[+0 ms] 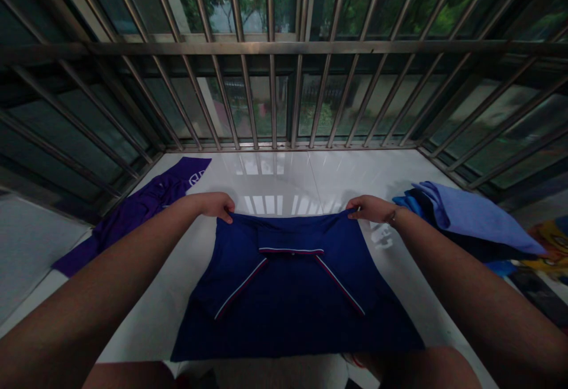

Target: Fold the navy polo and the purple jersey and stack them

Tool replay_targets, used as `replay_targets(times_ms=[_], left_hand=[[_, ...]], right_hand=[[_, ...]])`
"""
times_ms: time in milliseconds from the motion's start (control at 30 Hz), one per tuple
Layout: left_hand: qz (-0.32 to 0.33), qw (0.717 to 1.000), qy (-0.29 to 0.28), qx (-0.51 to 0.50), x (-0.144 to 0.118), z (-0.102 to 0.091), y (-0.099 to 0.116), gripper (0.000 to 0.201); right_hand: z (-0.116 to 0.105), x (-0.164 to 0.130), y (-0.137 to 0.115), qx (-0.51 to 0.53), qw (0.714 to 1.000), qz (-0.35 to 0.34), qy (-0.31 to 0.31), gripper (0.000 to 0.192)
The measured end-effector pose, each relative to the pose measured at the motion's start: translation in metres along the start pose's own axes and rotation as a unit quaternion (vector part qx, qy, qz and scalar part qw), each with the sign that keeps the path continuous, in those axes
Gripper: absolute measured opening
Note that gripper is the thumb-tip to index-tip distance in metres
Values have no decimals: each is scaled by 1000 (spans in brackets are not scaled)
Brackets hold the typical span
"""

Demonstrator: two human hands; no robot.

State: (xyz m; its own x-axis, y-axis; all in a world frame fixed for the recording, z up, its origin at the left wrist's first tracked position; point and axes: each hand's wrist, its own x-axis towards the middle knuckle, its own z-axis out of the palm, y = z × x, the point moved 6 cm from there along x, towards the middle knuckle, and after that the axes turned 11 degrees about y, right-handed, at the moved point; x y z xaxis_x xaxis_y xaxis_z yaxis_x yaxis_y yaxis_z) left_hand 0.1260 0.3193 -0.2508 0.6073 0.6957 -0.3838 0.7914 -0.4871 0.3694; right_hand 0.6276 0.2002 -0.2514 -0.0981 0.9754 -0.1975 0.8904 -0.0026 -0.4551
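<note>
A dark blue polo shirt [288, 294] with red-and-white trim on its collar and sleeve edges lies spread on the glossy white sill [284, 173]. My left hand [216, 205] pinches the shirt's far left corner. My right hand [370, 208] pinches its far right corner. Both arms reach forward over the fabric, and the sleeves are folded inward toward the middle.
A purple garment [142, 208] lies at the left edge of the sill. A pile of light and dark blue clothes [461, 214] sits at the right. Metal window bars [271, 48] enclose the far side and both flanks.
</note>
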Motion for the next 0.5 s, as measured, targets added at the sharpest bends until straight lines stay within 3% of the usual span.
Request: replay_targets(times_ms=[100, 233, 367, 433, 500], left_hand=[[-6, 997, 71, 28, 12, -27, 1, 36], [-33, 977, 202, 65, 20, -80, 4, 27], [-22, 927, 363, 95, -13, -125, 24, 20], [5, 899, 428, 97, -48, -128, 39, 20], [31, 889, 451, 80, -88, -107, 50, 22]], right_hand=[[-17, 19, 0, -24, 996, 25, 77, 22], [-60, 36, -12, -50, 977, 49, 203, 20], [-103, 14, -35, -49, 938, 51, 339, 25], [-113, -18, -46, -38, 914, 28, 403, 23], [-106, -60, -54, -31, 903, -11, 429, 23]])
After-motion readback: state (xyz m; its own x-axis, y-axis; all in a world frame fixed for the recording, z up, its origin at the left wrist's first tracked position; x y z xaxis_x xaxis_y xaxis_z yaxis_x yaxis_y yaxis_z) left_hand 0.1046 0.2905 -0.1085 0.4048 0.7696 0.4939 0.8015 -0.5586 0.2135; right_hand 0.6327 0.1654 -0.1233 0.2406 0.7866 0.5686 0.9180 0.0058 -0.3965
